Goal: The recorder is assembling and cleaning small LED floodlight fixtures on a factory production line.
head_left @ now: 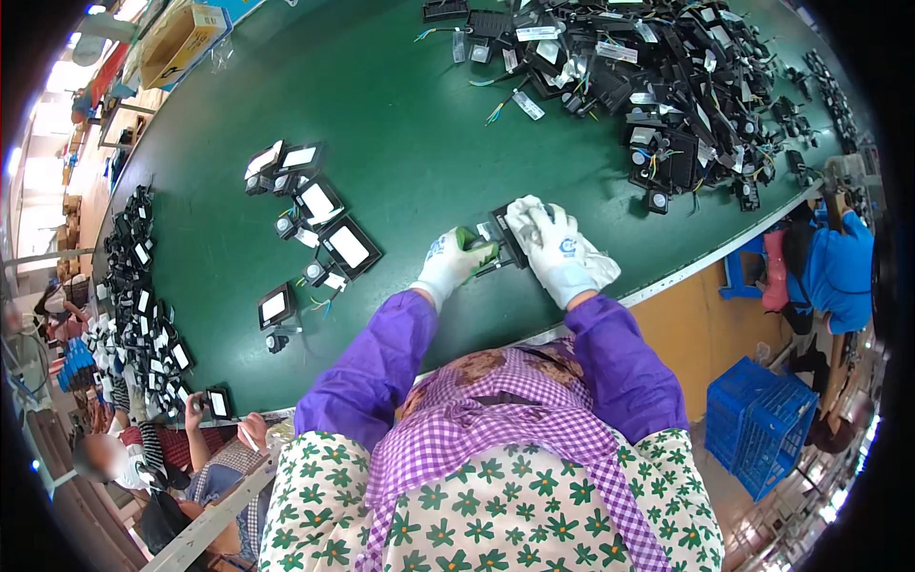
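Observation:
My left hand point(454, 262), in a white glove with a green palm, is closed around the small end part of a black floodlight point(510, 246), which looks like the sensor-fitted ones nearby. My right hand point(553, 243), also gloved, presses a white cloth point(596, 265) against the floodlight's flat body. Glove and cloth cover most of that body. To the left lie several similar floodlights with white faces, among them a square one point(350, 246) and a smaller one point(275, 305) with loose coloured wires beside it.
A large heap of black floodlights point(681, 91) with wires and labels covers the far right of the green table point(410, 114). Another row point(143, 286) lines the left edge, where a co-worker's hands point(253, 431) show. A blue crate point(753, 419) stands at the lower right; a cardboard box point(186, 46) sits far left.

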### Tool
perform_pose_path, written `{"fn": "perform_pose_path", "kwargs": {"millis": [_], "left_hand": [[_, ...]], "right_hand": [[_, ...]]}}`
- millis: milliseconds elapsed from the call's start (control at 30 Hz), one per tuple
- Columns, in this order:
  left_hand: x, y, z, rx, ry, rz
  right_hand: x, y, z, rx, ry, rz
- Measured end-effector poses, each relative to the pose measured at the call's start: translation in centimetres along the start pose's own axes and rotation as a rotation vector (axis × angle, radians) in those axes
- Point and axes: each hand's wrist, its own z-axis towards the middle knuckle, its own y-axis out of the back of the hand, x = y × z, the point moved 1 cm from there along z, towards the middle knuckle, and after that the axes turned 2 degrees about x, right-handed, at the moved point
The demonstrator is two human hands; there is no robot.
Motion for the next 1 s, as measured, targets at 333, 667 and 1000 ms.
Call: {"fn": "perform_pose_path", "kwargs": {"millis": [333, 667, 1000], "left_hand": [[0.5, -2.0, 1.8, 0.134, -0.053, -0.052], [3.6, -4.0, 0.1, 0.244, -0.181, -0.795], [4.4, -5.0, 0.2, 0.325, -0.214, -0.619]], "right_hand": [[-1.2, 5.2, -0.5, 0.122, -0.315, 0.115], [-6.1, 0.5, -5.1, 0.035, -0.018, -0.264], [3.0, -1.5, -0.6, 0.231, -0.028, 0.008]]}}
